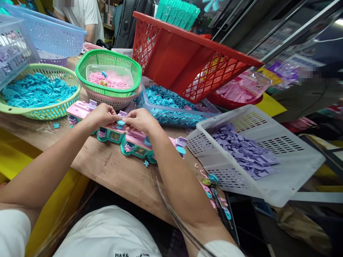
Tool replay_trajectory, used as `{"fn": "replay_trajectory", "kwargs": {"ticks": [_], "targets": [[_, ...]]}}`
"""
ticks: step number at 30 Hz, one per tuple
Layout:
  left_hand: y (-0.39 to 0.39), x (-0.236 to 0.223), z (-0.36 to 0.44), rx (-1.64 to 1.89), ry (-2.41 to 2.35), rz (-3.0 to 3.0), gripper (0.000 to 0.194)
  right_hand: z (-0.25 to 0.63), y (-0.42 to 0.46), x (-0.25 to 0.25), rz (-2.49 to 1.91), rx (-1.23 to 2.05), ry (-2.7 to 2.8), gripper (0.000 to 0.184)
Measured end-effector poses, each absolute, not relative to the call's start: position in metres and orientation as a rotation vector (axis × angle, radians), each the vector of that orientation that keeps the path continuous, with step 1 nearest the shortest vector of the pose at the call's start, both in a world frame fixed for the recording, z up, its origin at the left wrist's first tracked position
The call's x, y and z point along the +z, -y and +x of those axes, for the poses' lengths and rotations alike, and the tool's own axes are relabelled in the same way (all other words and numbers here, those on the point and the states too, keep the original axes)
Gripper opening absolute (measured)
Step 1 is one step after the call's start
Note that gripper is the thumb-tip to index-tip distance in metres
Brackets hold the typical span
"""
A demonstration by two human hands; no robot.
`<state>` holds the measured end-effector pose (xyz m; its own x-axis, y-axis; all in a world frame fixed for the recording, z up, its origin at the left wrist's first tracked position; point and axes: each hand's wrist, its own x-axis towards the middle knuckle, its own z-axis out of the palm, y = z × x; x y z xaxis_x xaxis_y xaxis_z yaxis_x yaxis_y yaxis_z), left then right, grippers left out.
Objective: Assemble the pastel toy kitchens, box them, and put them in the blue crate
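Several pink-and-teal plastic toys (114, 135) stand in a row on the wooden table. My left hand (103, 115) and my right hand (141, 120) meet over one of them, fingers closed in a pinch. Between their fingertips a small purple plastic piece (122, 113) sticks up at the toy's top; my fingers partly hide it. A blue disc (121, 123) shows just under my right fingertips. At the row's right end another toy has a purple piece (181, 141) and a blue disc (181, 150). My right forearm covers part of the row.
Behind the toys are a green basket (108, 57), a clear bin of blue parts (174, 116) and a tilted red basket (171, 53). A yellow-green basket (53, 110) stands left, a white crate of purple parts (289, 171) right. Loose pieces (211, 192) lie near my right arm. A person (83, 18) is behind.
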<state>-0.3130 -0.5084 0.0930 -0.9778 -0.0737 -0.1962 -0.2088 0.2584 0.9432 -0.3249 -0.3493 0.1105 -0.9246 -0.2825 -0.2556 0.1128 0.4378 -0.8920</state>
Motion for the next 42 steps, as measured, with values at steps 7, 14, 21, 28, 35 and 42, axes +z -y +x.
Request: {"fn": "replay_trajectory", "kwargs": {"ticks": [7, 14, 21, 28, 35, 42], "targets": [[0.509, 0.096, -0.310, 1.888, -2.329, -0.299, 0.045, -0.320, 0.354, 0.114, -0.074, -1.504, -2.302, 0.031], [0.509, 0.094, -0.308, 1.924, -2.325, -0.321, 0.047, -0.318, 0.355, 0.105, -0.163, -1.464, -2.490, 0.023], [0.512, 0.090, -0.307, 1.969, -2.288, -0.268, 0.047, -0.313, 0.353, 0.099, -0.215, -1.503, -2.488, 0.022], [0.512, 0.092, -0.307, 1.964, -2.290, -0.270, 0.043, -0.313, 0.356, 0.103, -0.119, -1.534, -2.417, 0.025], [0.514, 0.086, -0.309, 1.726, -2.499, -0.131, 0.039, -0.307, 0.351, 0.085, -0.429, -1.295, -2.770, 0.014], [0.517, 0.092, -0.311, 1.304, -2.856, 0.008, 0.023, -0.297, 0.337, 0.091, -0.739, -1.074, -3.030, 0.010]]}}
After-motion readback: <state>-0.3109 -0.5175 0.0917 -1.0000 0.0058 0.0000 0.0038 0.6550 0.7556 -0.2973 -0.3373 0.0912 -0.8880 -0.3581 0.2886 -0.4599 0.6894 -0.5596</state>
